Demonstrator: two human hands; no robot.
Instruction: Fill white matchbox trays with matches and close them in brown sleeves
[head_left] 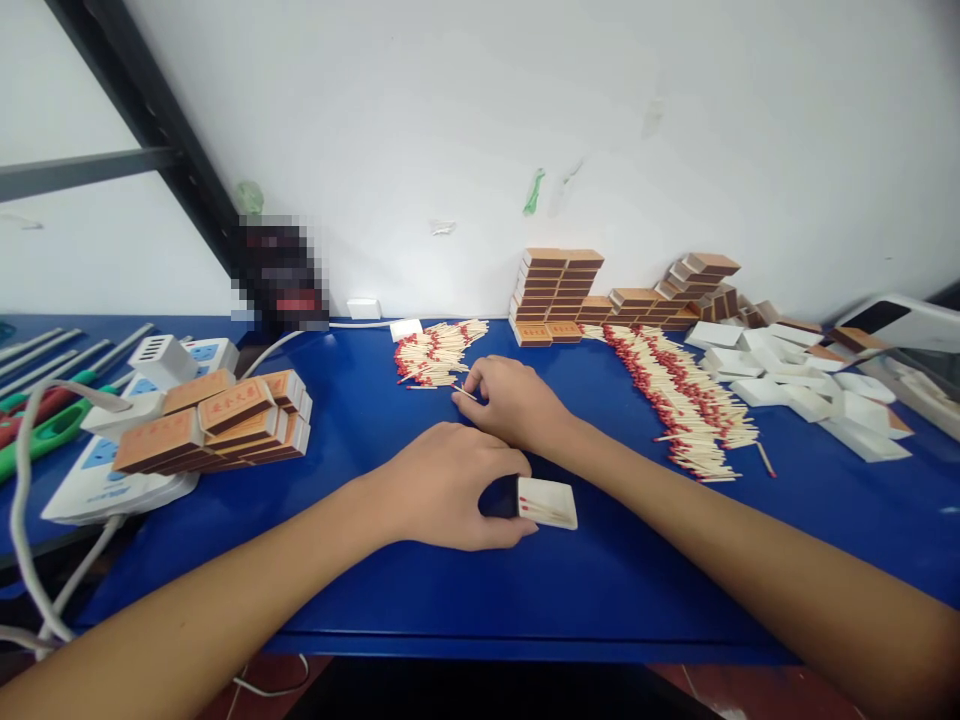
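My left hand (442, 490) grips the left end of a small white matchbox tray (556, 503) between thumb and fingers. A few red-tipped matches lie in the tray. Just beyond it, my right hand (517, 400) reaches across and pinches a match (465, 392) between thumb and forefinger. Close to those fingertips is a small heap of matches (435, 352), with a white tray (406, 329) behind it. To the right of my right forearm, a much larger band of matches (675, 400) runs down the table, red heads showing in rows.
Stacked matchboxes (559, 290) stand against the wall, with more boxes (701, 275) to their right. Loose white trays (802, 370) are piled at the right. On the left, several matchboxes (232, 420) rest by a power strip (120, 495) with a cable. The blue table (450, 600) ends near me.
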